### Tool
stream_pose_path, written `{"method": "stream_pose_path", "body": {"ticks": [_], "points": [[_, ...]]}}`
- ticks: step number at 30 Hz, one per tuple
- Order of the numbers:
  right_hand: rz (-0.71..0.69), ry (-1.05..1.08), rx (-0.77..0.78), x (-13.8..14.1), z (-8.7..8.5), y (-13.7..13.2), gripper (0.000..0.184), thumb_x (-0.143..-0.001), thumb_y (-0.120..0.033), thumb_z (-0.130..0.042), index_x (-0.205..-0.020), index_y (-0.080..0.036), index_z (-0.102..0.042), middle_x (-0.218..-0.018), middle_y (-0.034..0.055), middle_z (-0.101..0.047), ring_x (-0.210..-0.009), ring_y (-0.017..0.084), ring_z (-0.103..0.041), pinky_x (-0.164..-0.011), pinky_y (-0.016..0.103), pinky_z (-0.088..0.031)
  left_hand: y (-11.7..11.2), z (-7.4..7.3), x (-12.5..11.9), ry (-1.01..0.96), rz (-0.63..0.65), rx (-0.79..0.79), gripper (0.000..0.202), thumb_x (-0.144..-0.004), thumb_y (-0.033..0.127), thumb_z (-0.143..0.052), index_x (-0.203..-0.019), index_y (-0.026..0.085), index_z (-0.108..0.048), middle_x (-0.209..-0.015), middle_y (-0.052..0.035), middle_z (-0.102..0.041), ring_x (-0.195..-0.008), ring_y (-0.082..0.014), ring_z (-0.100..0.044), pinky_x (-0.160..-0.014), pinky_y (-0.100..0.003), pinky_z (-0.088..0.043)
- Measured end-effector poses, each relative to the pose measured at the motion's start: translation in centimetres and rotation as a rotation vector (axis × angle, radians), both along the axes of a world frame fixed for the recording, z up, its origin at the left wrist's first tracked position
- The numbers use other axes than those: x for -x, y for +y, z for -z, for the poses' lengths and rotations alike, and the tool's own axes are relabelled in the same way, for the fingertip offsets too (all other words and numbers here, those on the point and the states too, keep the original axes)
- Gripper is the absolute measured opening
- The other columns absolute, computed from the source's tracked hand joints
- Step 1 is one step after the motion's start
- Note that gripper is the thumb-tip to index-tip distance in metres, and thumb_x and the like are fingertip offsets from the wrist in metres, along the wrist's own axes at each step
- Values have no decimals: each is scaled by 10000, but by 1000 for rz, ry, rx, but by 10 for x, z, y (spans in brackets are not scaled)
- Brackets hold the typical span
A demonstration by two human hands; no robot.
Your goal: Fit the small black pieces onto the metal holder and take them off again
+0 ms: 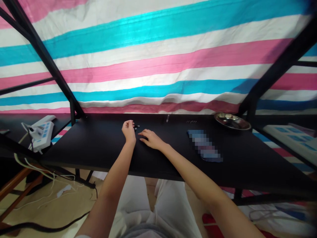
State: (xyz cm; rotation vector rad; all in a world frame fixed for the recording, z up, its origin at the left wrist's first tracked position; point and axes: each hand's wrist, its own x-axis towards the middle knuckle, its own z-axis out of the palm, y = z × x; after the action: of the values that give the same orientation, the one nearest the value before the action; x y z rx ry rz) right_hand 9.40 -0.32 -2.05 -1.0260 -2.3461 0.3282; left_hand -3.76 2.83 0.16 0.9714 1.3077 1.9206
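My left hand (pixel 128 130) is raised a little above the black table (pixel 99 145), with its fingers curled in a loose pinch near some tiny dark parts (pixel 136 127); what it holds, if anything, is too small to make out. My right hand (pixel 151 138) lies palm down on the table just right of it, fingers stretched toward those same parts.
A metal dish (pixel 231 121) stands at the back right, with a blurred flat object (pixel 205 149) in front of it. Small parts (pixel 191 122) and a small pale piece (pixel 167 118) lie near the back edge. A white power strip (pixel 42 133) with cables sits at left. Striped cloth hangs behind.
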Motion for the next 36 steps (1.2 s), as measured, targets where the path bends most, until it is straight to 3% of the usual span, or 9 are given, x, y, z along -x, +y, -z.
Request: {"method": "stream_pose_path", "body": {"ticks": [10,16,21,25,28,30,33,36], "points": [[-109,-171,-87,32,-11,2,409,-844,-99,-421,-1214,-246,-511,-1124,85,-517,-977,183,-467,-767,317,-362,1,-24,28,-351,-192,-37,103,-669,242,-491,-664,143,-523,-576,32,-490,-478,-46,-436,-449,-171,-284],[-151,-381,-196,55,-16,10,423,-804,-55,-443,-1172,-235,-549,-1215,105,-475,-1013,227,-446,-743,331,-346,3,-25,41,-409,-250,0,113,-653,259,-474,-668,151,-504,-600,26,-474,-491,-58,-440,-438,-187,-267],[-200,-475,-292,68,-22,13,310,-837,-78,-416,-1079,-176,-583,-1185,111,-502,-998,231,-439,-754,347,-334,4,-24,43,-399,-259,19,140,-662,293,-466,-681,156,-490,-614,20,-458,-505,-70,-441,-438,-195,-259],[-205,-455,-304,68,-20,11,205,-857,-159,-444,-1008,-126,-579,-1039,125,-561,-965,234,-451,-747,345,-332,4,-24,43,-381,-261,25,130,-674,283,-459,-681,157,-489,-612,19,-464,-508,-73,-441,-444,-197,-264],[-156,-360,-221,55,-13,8,164,-850,-172,-468,-969,-119,-569,-937,113,-580,-912,217,-483,-735,331,-345,4,-21,40,-258,-265,-49,128,-700,279,-462,-678,159,-500,-609,22,-478,-523,-72,-450,-494,-197,-327],[-106,-238,-127,40,-9,7,156,-847,-167,-474,-970,-133,-565,-934,99,-583,-870,193,-507,-726,313,-363,2,-18,34,-77,-215,-124,135,-727,278,-467,-685,161,-519,-613,20,-498,-548,-75,-467,-555,-203,-376],[0,56,-5,11,-6,9,153,-845,-177,-469,-958,-164,-572,-928,69,-570,-810,154,-526,-724,284,-399,-2,-12,21,290,-17,-151,136,-760,284,-490,-740,166,-555,-653,7,-541,-594,-87,-498,-611,-210,-408],[166,370,10,-16,-7,12,154,-831,-217,-480,-919,-172,-597,-857,51,-553,-762,146,-524,-717,288,-426,-8,-5,6,630,193,-155,190,-776,285,-521,-912,164,-574,-761,-18,-588,-653,-99,-520,-655,-221,-427]]}}
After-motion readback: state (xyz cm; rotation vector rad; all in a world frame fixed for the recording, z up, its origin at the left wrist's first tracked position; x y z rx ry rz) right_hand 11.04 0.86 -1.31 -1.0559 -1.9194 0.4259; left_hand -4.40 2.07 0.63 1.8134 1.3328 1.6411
